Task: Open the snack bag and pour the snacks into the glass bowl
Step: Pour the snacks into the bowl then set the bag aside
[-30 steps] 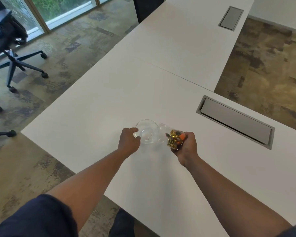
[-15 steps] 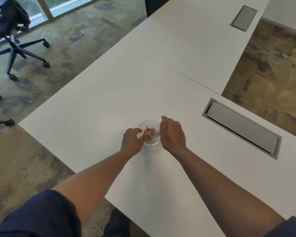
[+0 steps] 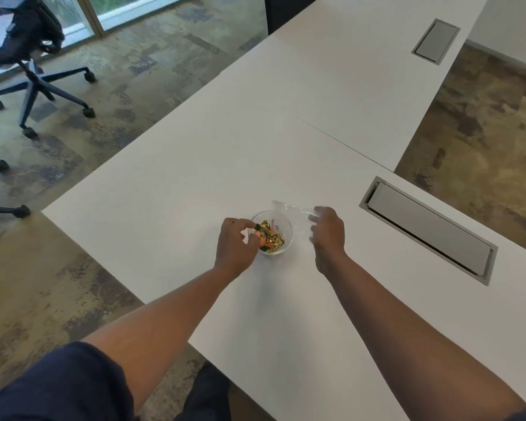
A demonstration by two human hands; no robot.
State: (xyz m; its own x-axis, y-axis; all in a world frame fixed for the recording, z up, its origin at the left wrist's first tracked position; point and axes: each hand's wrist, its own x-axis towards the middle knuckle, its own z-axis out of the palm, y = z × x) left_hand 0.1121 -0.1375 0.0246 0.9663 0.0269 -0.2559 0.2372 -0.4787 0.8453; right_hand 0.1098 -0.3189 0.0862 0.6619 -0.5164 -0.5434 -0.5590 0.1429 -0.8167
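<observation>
Right hand [image 3: 328, 230] has pulled away from over the bowl [image 3: 270, 232] since half a second ago, now sits just right of it, motion-blurred. It's pinching the clear bag [image 3: 292, 212], which looks empty and stretches from the fingers back toward the bowl's far-right rim; can't tell if bag touches the rim.

Snacks [image 3: 269, 237] are in the bowl: gold-wrapped pieces plus some orange and green ones, piled toward its near-left side.

Left hand [image 3: 236, 243] is at the bowl's left wall, fingers curled around it, thumb and forefinger at the rim by the snacks. Looks like a grip on the bowl, not on any snack, though fingertip contact is hard to read.

Bowl stands upright on the white table [image 3: 164, 189], near the table's front edge. Grey cable hatch [image 3: 428, 227] is well right of the bowl, past the right hand. Office chair [image 3: 28, 56] is far left of the bowl, on the floor.
</observation>
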